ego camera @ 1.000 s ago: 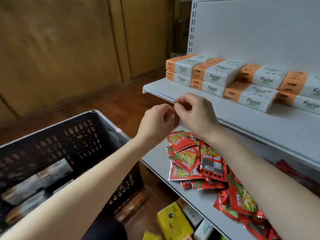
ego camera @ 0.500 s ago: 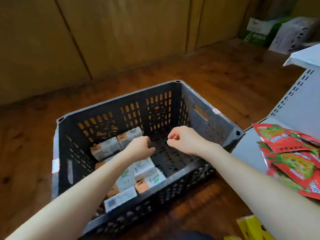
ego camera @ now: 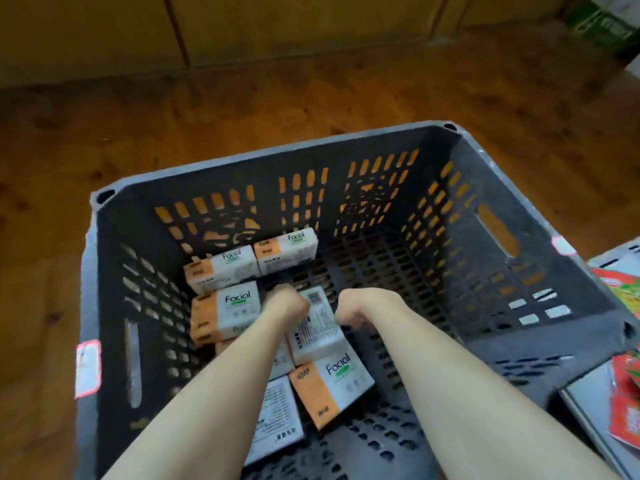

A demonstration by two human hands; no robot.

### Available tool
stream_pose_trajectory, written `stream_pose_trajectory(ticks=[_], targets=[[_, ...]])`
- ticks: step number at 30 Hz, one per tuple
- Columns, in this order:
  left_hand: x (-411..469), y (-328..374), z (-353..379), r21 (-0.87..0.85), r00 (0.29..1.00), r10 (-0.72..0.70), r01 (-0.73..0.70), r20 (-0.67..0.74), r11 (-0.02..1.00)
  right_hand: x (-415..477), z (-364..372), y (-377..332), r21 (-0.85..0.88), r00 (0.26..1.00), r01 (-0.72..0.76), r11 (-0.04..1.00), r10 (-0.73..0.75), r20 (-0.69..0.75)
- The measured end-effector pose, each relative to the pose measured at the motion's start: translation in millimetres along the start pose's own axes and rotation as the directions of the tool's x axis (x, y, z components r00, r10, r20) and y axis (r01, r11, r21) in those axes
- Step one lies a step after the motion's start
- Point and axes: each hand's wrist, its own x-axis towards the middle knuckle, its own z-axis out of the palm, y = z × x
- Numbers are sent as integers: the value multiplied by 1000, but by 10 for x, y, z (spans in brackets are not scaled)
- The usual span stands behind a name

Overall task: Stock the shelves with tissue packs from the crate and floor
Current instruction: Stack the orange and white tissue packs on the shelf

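Head view: tissue packs (ego camera: 331, 382) in crate (ego camera: 519, 188), probably light, squashy; grasp long sides; left hand (ego camera: 288, 304), right hand (ego camera: 354, 307) curled, hold unclear.

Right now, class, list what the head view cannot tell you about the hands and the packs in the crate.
Head view:
- Left hand and right hand: curled away from camera; any grip unclear.
- Tissue packs under the forearms: count hidden.
- Red packets: cut off by right edge.

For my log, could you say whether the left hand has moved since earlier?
Yes: the left hand has dropped below the crate rim, down to the tissue packs.
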Motion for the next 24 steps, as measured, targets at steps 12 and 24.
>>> stream_pose_trajectory(ticks=[12, 24], targets=[[-102, 348, -138, -656, 972, -76, 206, 221, 726, -202, -353, 384, 406, 999, 22, 914, -6, -39], [-1323, 1252, -331, -831, 962, 266, -197, -61, 520, -1461, -231, 956, 106, 619, 247, 963, -73, -782]])
